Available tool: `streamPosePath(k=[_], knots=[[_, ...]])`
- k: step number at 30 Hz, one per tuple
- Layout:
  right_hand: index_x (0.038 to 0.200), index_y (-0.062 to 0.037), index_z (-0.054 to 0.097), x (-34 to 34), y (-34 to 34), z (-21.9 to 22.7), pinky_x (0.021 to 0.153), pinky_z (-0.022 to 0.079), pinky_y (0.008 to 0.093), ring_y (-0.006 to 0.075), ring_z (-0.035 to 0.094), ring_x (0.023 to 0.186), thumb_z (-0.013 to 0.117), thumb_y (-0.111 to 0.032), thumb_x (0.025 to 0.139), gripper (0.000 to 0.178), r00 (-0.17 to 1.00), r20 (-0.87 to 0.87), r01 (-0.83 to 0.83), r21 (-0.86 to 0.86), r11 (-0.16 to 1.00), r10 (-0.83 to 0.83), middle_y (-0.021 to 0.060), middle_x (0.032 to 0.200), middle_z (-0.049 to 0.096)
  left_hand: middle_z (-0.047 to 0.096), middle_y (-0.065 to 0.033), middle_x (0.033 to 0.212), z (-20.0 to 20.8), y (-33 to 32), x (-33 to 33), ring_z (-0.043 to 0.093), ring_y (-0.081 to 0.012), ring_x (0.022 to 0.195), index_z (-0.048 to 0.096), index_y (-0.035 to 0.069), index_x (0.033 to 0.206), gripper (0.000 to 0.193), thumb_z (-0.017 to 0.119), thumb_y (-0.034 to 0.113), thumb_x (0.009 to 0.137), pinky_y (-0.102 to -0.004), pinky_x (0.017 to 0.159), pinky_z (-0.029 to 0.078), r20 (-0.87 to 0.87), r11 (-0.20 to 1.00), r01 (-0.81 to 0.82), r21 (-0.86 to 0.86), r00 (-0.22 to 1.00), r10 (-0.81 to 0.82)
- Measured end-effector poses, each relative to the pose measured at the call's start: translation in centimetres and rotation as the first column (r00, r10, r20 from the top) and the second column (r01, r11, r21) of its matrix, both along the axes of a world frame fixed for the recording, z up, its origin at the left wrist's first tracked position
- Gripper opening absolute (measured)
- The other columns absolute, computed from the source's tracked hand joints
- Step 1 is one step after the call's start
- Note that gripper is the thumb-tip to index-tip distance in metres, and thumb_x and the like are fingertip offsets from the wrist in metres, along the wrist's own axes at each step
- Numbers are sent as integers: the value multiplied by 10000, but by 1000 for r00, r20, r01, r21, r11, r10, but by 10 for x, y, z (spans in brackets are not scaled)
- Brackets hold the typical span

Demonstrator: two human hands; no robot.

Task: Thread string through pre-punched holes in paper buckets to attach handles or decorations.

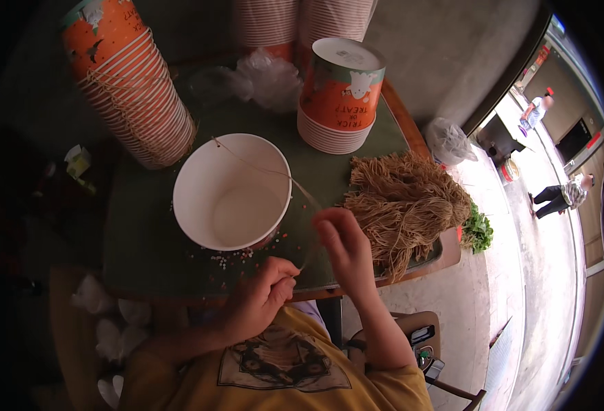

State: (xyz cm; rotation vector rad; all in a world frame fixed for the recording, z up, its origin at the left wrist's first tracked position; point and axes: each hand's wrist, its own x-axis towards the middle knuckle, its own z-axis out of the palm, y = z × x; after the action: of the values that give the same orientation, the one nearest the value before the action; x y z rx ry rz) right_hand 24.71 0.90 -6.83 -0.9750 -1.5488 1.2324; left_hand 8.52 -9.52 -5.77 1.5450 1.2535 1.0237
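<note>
Both hands pinch one tan string (pixel 267 169): left hand (pixel 264 296) at its near end, right hand (pixel 343 243) midway, string running to 10 o'clock across white paper bucket (pixel 232 192), right nearer.

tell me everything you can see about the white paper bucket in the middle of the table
The white paper bucket is round, open-topped and empty, plain white inside with a rolled rim. It sits tilted on the dark green table, mouth toward the camera. A thin tan string runs from its far rim across the mouth toward the hands. Small coloured bits lie beneath it.
</note>
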Motion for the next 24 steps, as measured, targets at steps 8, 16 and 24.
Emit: streamPosePath(k=[8,16,24], knots=[[1147,-18,528,-10,-37,16,726,534,309,175,665,864,623,-59,882,285,852,40,-522,130,843,522,107,997,616,657,-109,836,10,-16,-26,694,-242,745,507,48,1061,166,597,37,922,-349,623,528,-201,994,-54,99,977,73],[996,-26,600,-19,-35,14,713,518,333,196,635,834,647,-16,850,153,890,157,-454,376,808,427,77,886,589,638,-103,894,32,-16,-52,647,-240,769,527,36,1078,263,673,19,860,-345,662,515,-342,911,-49,410,918,203],[897,-34,554,-25,-27,5,756,504,322,226,621,866,612,32,824,114,973,30,-225,331,916,228,89,957,620,607,-97,913,71,38,-78,624,-270,827,577,35,1014,231,665,38,800,-362,738,514,-523,984,88,158,852,8]])
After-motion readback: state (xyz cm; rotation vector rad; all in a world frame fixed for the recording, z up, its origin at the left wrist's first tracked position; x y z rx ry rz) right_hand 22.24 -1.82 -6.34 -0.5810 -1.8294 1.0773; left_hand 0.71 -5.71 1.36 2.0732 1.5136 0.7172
